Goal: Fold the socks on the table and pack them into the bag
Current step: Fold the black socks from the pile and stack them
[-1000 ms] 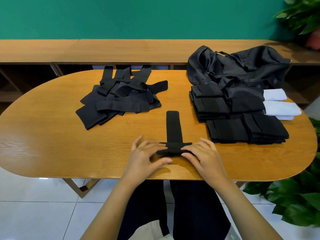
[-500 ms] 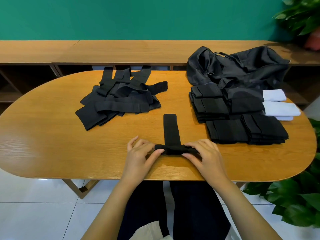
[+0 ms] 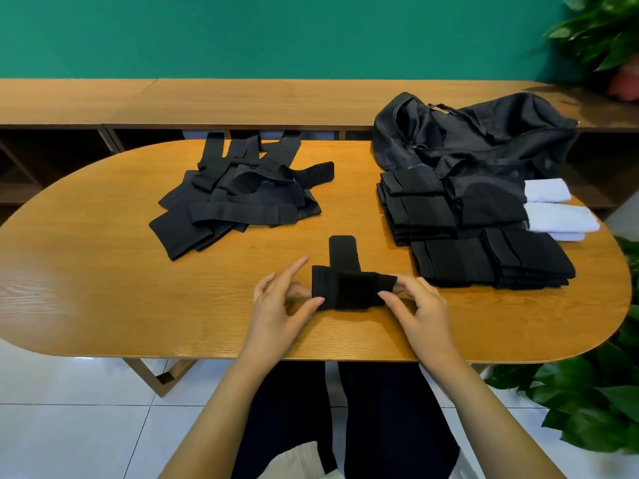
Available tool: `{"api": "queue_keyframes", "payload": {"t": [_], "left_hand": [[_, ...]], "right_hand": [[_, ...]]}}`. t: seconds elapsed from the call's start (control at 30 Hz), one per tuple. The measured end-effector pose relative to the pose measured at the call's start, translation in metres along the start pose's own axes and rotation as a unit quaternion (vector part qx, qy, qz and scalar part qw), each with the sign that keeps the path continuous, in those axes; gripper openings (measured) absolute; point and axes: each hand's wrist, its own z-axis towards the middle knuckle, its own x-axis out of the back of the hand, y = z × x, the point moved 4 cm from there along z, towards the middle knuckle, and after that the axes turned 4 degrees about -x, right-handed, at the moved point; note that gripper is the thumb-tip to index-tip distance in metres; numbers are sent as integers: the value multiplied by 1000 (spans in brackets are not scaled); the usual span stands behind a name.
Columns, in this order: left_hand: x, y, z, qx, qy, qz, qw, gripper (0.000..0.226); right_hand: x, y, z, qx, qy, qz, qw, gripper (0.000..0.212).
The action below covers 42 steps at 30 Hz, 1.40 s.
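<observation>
Here the sock (image 3: 349, 288), surely soft, light and limp, lies part-rolled at the near middle of the worktop (image 3: 103, 288). The left grip (image 3: 276, 312) and right grip (image 3: 422, 309) each pinch one end of the roll, probably the surest hold.

bare table (image 3: 103, 288) lies between loose socks (image 3: 238, 198) and folded stacks (image 3: 484, 236).

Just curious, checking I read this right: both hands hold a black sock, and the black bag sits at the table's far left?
Not quite: the head view shows the black bag at the far right of the table. The left hand and right hand do hold the black sock.
</observation>
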Motion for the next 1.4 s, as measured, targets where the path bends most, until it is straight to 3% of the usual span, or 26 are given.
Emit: {"api": "queue_keyframes", "payload": {"t": [0.1, 0.2, 0.47, 0.7, 0.8, 0.93, 1.03, 1.17, 1.3, 1.4], "left_hand": [[0, -1, 0, 6, -1, -4, 1000, 70], [-1, -2, -1, 4, -1, 4, 1000, 71], [-4, -6, -2, 2, -30, 22, 999, 55], [-4, -9, 5, -31, -27, 114, 993, 37], [-11, -6, 22, -48, -94, 131, 986, 34], [-29, -6, 42, -58, -246, 170, 953, 50], [-33, -12, 46, -57, -289, 213, 932, 49], [-25, -17, 45, -55, -268, 254, 928, 47], [-20, -18, 39, -43, -258, 221, 940, 46], [-15, -18, 32, -36, -204, 182, 961, 42]], "right_hand": [[0, 1, 0, -12, 0, 1, 1000, 50], [0, -1, 0, -12, 1, 10, 1000, 50], [-1, 4, 1, -22, 6, -18, 1000, 46], [-5, 11, 3, -18, -8, -47, 999, 47], [-7, 11, 4, -18, -13, -57, 998, 47], [-7, 11, 5, -21, -13, -73, 997, 49], [-6, 10, 4, -19, -10, -83, 996, 48], [-6, 8, 5, -15, -16, -94, 995, 47], [-6, 2, 5, 12, -22, -130, 991, 47], [-6, 1, 4, 27, -28, -137, 990, 45]]}}
